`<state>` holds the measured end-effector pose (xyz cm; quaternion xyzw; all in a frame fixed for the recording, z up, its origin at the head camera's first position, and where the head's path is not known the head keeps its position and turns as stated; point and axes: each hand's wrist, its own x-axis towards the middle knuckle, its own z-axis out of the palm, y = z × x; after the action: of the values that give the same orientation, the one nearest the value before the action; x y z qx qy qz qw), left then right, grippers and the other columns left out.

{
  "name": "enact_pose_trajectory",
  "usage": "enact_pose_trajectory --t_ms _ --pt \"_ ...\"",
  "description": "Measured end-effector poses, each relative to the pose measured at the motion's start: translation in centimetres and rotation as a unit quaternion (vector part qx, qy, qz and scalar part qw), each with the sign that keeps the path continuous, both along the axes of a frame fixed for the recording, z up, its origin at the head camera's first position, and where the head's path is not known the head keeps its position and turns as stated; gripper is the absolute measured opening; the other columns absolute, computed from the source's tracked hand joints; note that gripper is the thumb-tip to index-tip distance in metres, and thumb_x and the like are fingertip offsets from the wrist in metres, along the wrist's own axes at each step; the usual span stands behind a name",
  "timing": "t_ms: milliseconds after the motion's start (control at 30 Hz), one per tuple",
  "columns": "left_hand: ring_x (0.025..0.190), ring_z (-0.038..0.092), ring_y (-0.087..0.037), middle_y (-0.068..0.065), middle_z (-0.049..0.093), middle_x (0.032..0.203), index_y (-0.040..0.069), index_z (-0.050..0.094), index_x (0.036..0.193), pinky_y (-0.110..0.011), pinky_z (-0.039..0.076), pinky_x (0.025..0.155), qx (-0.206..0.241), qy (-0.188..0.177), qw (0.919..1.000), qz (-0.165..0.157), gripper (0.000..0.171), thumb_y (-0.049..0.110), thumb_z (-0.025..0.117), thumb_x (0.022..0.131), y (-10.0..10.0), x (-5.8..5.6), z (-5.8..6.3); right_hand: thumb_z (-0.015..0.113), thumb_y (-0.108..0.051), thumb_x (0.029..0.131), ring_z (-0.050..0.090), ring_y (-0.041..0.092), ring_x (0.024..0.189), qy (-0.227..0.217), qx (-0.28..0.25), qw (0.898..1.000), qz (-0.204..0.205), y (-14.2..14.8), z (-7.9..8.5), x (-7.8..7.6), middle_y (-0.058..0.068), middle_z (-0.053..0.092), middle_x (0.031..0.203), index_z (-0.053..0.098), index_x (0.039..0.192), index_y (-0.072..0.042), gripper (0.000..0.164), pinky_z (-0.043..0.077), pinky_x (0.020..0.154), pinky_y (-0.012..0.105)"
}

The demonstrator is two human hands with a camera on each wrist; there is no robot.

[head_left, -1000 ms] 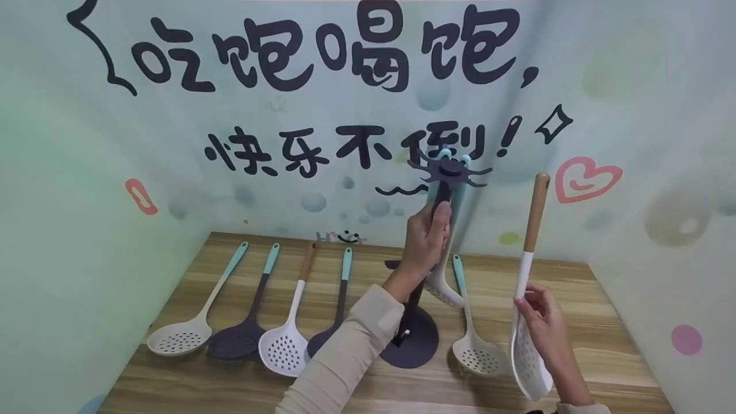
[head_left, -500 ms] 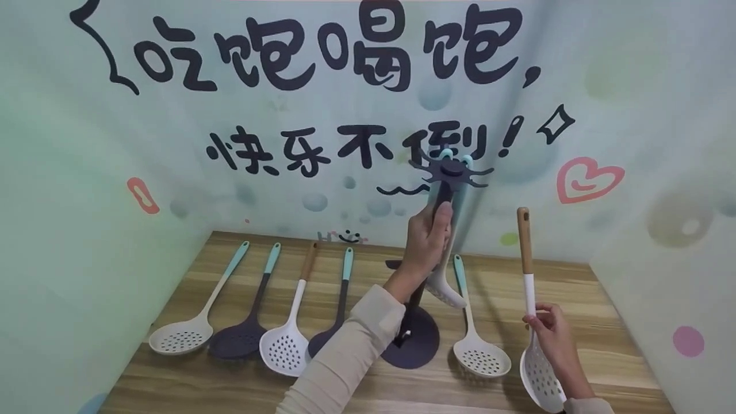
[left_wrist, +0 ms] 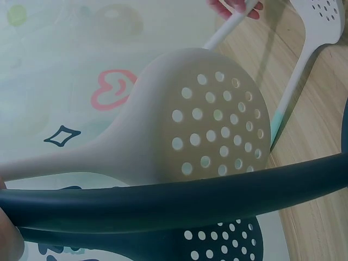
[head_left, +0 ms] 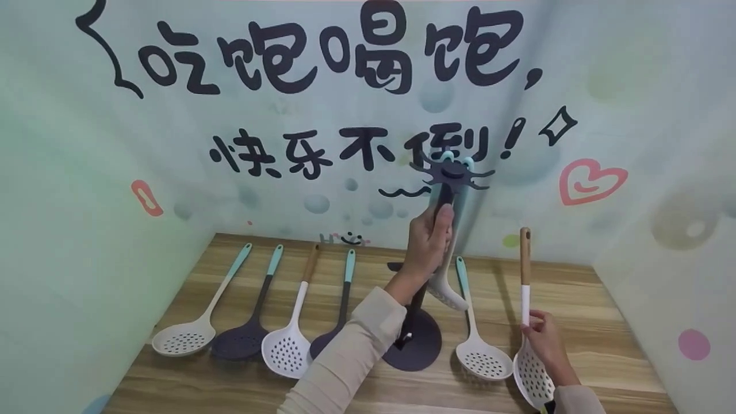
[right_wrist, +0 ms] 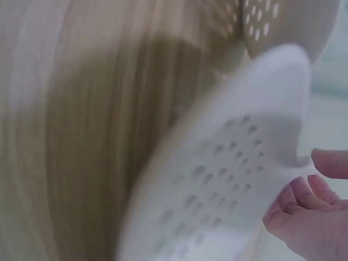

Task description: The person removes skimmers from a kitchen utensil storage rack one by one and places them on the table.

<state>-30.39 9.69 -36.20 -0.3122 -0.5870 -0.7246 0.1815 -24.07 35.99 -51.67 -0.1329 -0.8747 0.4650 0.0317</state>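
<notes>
My left hand point(head_left: 426, 241) grips the dark post of a utensil stand point(head_left: 452, 172), just under its hooked top. From the hooks hang a beige skimmer point(left_wrist: 147, 125) with a mint handle and a dark skimmer point(left_wrist: 136, 244). At the right, the thumb and fingers of my right hand point(head_left: 545, 340) pinch the white neck of a white skimmer point(head_left: 525, 299) with a wooden handle. Its handle points to the back wall, and its holed bowl lies low over the tabletop near the front. In the right wrist view, that white bowl point(right_wrist: 277, 103) is partly blurred.
On the left of the wooden table point(head_left: 190, 391) several skimmers lie in a row: beige point(head_left: 198, 329), dark point(head_left: 238, 342), white point(head_left: 276, 351) and another dark one point(head_left: 344, 299), partly behind my left sleeve. A beige skimmer point(head_left: 471, 322) lies between the stand's round base point(head_left: 425, 345) and my right hand.
My right hand has lowered the white skimmer toward the tabletop, its handle dropping from well up the wall and tilting back. The left hand keeps its grip on the stand.
</notes>
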Motion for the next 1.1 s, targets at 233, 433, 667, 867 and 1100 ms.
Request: enact_pose_trajectory --t_ms 233,433,667,867,1100 --pt "0.046 0.036 -0.002 0.003 0.038 0.055 0.005 0.040 0.073 -0.020 0.030 0.042 -0.007 -0.008 0.9999 0.003 0.065 0.068 0.036 0.088 -0.1 0.0 0.0 0.043 0.004 0.091 0.050 0.049 0.113 -0.021 0.012 0.998 0.063 -0.3 -0.5 0.0 0.042 0.047 0.120 0.023 0.139 0.008 0.051 0.041 0.093 0.053" --pt "0.046 0.037 -0.002 0.003 0.038 0.055 0.004 0.041 0.073 -0.020 0.030 0.043 -0.005 -0.010 0.9999 0.001 0.064 0.067 0.037 0.088 -0.2 -0.1 -0.2 0.042 0.000 0.092 0.048 0.050 0.113 -0.038 0.040 0.995 0.082 -1.0 0.0 0.1 0.041 0.046 0.121 0.037 0.131 0.015 0.042 0.040 0.094 0.055" --pt "0.045 0.035 -0.002 0.004 0.038 0.054 0.007 0.040 0.074 -0.020 0.028 0.042 0.005 -0.010 0.9999 -0.004 0.061 0.065 0.038 0.089 -0.1 -0.3 -0.3 0.045 -0.003 0.092 0.046 0.052 0.115 -0.042 0.072 0.992 0.099 -1.5 0.3 0.2 0.041 0.044 0.124 0.040 0.126 0.019 0.041 0.041 0.094 0.055" --pt "0.047 0.035 -0.002 0.004 0.038 0.056 0.004 0.042 0.076 -0.019 0.028 0.043 -0.001 0.000 1.0000 -0.006 0.064 0.066 0.036 0.089 0.0 -0.4 -0.3 0.042 -0.005 0.094 0.044 0.051 0.117 -0.045 0.068 0.991 0.102 -1.5 0.6 0.2 0.040 0.043 0.126 0.039 0.127 0.019 0.041 0.040 0.096 0.054" --pt "0.048 0.035 -0.001 0.005 0.037 0.057 0.003 0.042 0.076 -0.018 0.028 0.046 -0.012 -0.001 0.9999 -0.010 0.066 0.068 0.035 0.088 -0.4 0.7 0.8 0.040 -0.004 0.094 0.044 0.052 0.116 -0.039 0.070 0.991 0.108 -1.6 1.0 0.3 0.040 0.042 0.126 0.039 0.127 0.018 0.040 0.041 0.094 0.054"
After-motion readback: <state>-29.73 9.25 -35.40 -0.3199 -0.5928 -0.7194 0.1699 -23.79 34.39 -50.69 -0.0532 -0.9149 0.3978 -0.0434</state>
